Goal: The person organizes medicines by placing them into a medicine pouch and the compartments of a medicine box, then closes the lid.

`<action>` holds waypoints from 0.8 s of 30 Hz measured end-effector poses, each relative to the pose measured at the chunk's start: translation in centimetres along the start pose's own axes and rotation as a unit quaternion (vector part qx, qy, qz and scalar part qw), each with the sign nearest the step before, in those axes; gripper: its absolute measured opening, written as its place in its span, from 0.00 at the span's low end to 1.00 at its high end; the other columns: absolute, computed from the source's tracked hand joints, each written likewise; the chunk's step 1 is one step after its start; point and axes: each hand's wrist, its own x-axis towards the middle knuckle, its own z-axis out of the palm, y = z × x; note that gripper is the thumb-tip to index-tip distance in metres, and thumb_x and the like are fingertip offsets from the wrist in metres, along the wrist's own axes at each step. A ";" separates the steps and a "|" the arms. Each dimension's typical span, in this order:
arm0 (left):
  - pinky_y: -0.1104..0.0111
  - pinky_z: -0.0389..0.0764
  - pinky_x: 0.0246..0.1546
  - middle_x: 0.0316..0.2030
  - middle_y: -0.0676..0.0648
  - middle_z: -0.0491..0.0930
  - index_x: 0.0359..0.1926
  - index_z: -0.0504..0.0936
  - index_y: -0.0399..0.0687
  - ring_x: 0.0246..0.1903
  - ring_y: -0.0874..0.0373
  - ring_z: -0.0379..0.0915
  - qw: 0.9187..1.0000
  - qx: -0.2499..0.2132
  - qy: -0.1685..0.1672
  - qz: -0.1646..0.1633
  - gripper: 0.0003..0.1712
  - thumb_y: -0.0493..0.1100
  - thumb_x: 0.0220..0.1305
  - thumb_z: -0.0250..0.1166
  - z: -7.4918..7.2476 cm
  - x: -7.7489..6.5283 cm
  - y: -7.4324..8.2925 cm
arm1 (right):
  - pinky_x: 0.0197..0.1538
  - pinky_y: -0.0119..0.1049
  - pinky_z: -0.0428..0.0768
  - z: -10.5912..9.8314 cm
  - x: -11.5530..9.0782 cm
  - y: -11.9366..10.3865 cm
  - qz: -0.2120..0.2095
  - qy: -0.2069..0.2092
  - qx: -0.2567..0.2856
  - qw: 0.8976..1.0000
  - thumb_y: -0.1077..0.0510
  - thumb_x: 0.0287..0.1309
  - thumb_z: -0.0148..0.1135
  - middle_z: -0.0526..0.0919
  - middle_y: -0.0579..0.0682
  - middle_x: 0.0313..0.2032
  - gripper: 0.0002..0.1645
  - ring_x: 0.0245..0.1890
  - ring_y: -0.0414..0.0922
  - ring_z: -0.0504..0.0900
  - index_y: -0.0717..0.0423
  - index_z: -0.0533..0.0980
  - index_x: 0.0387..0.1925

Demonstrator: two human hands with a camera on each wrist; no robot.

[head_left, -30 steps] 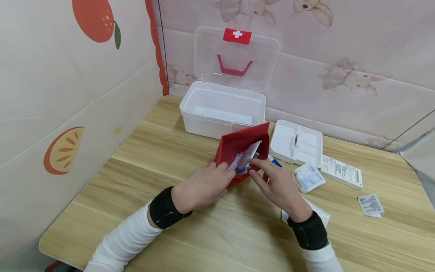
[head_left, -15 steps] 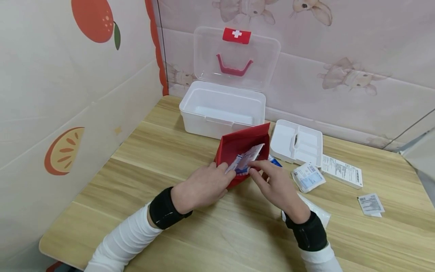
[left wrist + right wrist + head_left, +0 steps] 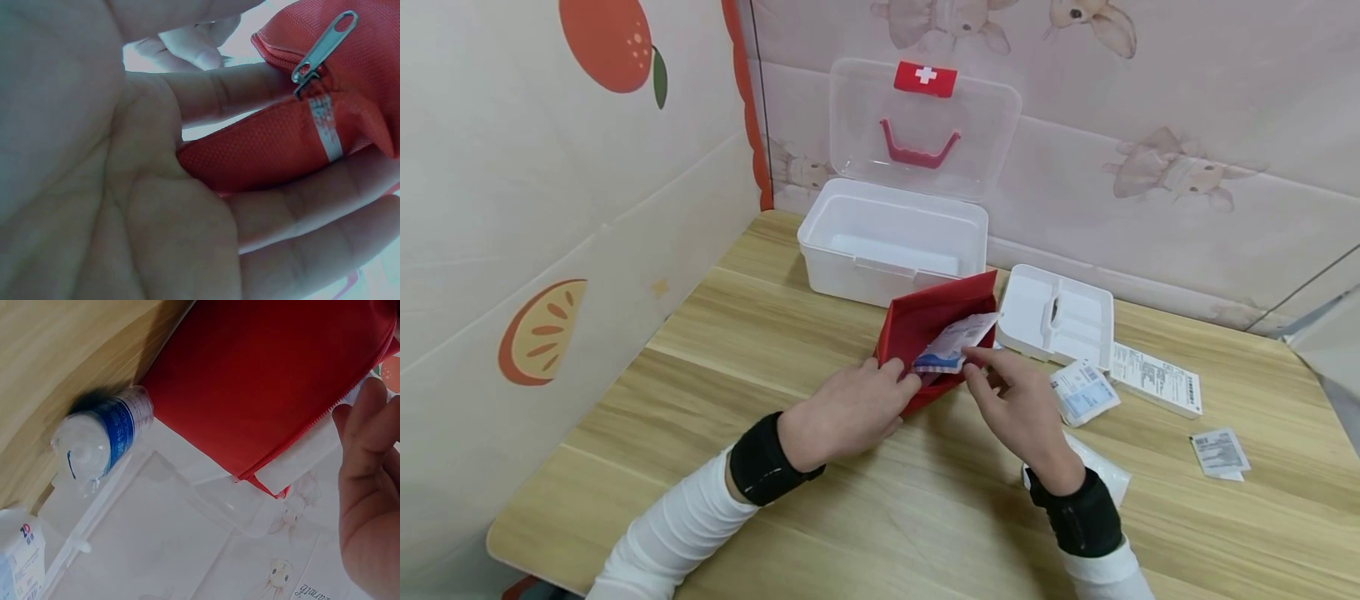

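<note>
A red zip pouch (image 3: 917, 321) stands with its mouth wide apart in the middle of the table. My left hand (image 3: 850, 412) grips its near left edge; the left wrist view shows the cloth between my fingers, beside a metal zip pull (image 3: 328, 47). At the pouch mouth, my right hand (image 3: 1022, 408) pinches the near right corner of a flat white and blue packet (image 3: 958, 342), which lies slanted inside. The packet covers most of the other contents. In the right wrist view, a plastic-wrapped roll with a blue label (image 3: 119, 428) lies beside the pouch.
Behind the pouch stands an uncovered white first-aid box (image 3: 850, 271), its clear lid (image 3: 958, 179) raised against the wall. Rightward lie a white divided tray (image 3: 1078, 321), a flat printed box (image 3: 1161, 383), a white-blue pack (image 3: 1086, 392) and small sachets (image 3: 1219, 452). A clear-wrapped item (image 3: 1105, 471) lies under my right wrist.
My right hand has shifted slightly right, drawing the packet across the pouch mouth and tilting it flatter, so its blue end shows. My left hand keeps its grip in place.
</note>
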 end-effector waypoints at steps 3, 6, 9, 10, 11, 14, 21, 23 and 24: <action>0.64 0.85 0.36 0.40 0.44 0.80 0.52 0.78 0.43 0.36 0.51 0.79 1.000 0.004 0.003 0.001 0.21 0.49 0.64 0.69 0.0 0.0 0.0 | 0.31 0.29 0.79 0.2 -0.1 0.1 0.021 -0.057 -0.020 0.998 0.62 0.63 0.65 0.86 0.49 0.39 0.19 0.30 0.40 0.77 0.58 0.80 0.56; 0.65 0.85 0.36 0.40 0.44 0.80 0.53 0.78 0.43 0.36 0.51 0.79 1.000 0.008 0.003 0.002 0.22 0.50 0.64 0.69 0.0 0.0 0.0 | 0.30 0.29 0.79 0.2 0.0 0.1 0.035 -0.103 -0.043 0.993 0.59 0.65 0.64 0.86 0.50 0.42 0.22 0.31 0.40 0.77 0.57 0.78 0.60; 0.65 0.85 0.36 0.40 0.44 0.80 0.53 0.78 0.43 0.36 0.51 0.79 1.000 0.007 0.002 0.001 0.22 0.50 0.63 0.69 0.0 0.0 0.0 | 0.30 0.29 0.79 0.2 0.0 0.0 0.039 -0.120 -0.051 0.991 0.58 0.66 0.63 0.86 0.51 0.42 0.22 0.30 0.40 0.77 0.57 0.78 0.60; 0.65 0.85 0.36 0.40 0.44 0.80 0.52 0.78 0.43 0.36 0.51 0.80 1.000 0.006 0.001 0.001 0.22 0.50 0.63 0.69 0.0 0.0 0.0 | 0.31 0.30 0.79 0.1 0.0 0.0 0.038 -0.124 -0.052 0.990 0.58 0.66 0.63 0.87 0.51 0.43 0.21 0.30 0.40 0.77 0.57 0.78 0.59; 0.65 0.85 0.36 0.40 0.44 0.80 0.52 0.78 0.43 0.36 0.51 0.80 1.000 0.005 0.000 0.001 0.22 0.50 0.63 0.69 0.0 0.0 0.0 | 0.32 0.30 0.80 0.1 0.0 0.0 0.035 -0.128 -0.054 0.990 0.57 0.66 0.63 0.87 0.51 0.44 0.21 0.31 0.40 0.77 0.57 0.79 0.59; 0.65 0.85 0.37 0.40 0.44 0.80 0.52 0.78 0.43 0.36 0.51 0.79 1.000 0.002 -0.003 0.001 0.22 0.50 0.63 0.69 0.0 0.1 0.0 | 0.35 0.30 0.81 0.2 -0.1 0.1 0.023 -0.140 -0.066 0.988 0.56 0.66 0.63 0.86 0.50 0.46 0.20 0.32 0.39 0.78 0.56 0.80 0.58; 0.66 0.85 0.37 0.40 0.44 0.80 0.53 0.77 0.43 0.36 0.52 0.79 1.000 -0.002 -0.009 -0.005 0.23 0.50 0.63 0.69 0.0 0.1 0.0 | 0.31 0.31 0.75 0.4 -0.1 0.1 0.011 -0.133 -0.094 0.987 0.56 0.65 0.64 0.76 0.51 0.41 0.16 0.33 0.42 0.73 0.57 0.83 0.52; 0.66 0.85 0.37 0.40 0.44 0.80 0.53 0.77 0.43 0.36 0.52 0.79 1.000 -0.001 -0.007 -0.004 0.23 0.50 0.63 0.70 0.1 0.1 0.0 | 0.30 0.31 0.74 0.4 -0.1 0.1 0.006 -0.127 -0.103 0.987 0.56 0.64 0.65 0.73 0.52 0.41 0.15 0.35 0.43 0.71 0.56 0.84 0.51; 0.66 0.85 0.37 0.40 0.44 0.80 0.53 0.77 0.43 0.36 0.52 0.79 1.000 -0.002 -0.008 -0.005 0.23 0.51 0.63 0.70 0.1 0.1 0.0 | 0.31 0.32 0.74 0.4 -0.1 0.1 0.002 -0.124 -0.107 0.986 0.56 0.64 0.65 0.72 0.53 0.42 0.15 0.36 0.44 0.71 0.56 0.84 0.50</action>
